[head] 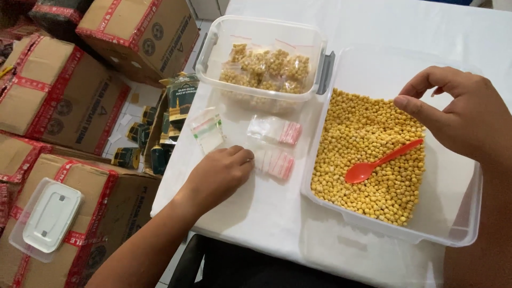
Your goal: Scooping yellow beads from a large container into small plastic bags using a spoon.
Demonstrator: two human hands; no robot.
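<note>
My left hand rests on the white table, fingertips touching a stack of small clear zip bags with red strips. My right hand hovers empty above a clear tub filled with yellow round beans, fingers curled and apart. A red plastic spoon lies on the beans just below that hand. Another stack of red-strip bags and a stack of green-strip bags lie near my left hand.
A clear lidded box at the back holds several filled bags of beans. Cardboard boxes taped in red stand on the floor at left, one bearing a white container lid. Dark green packets sit by the table edge.
</note>
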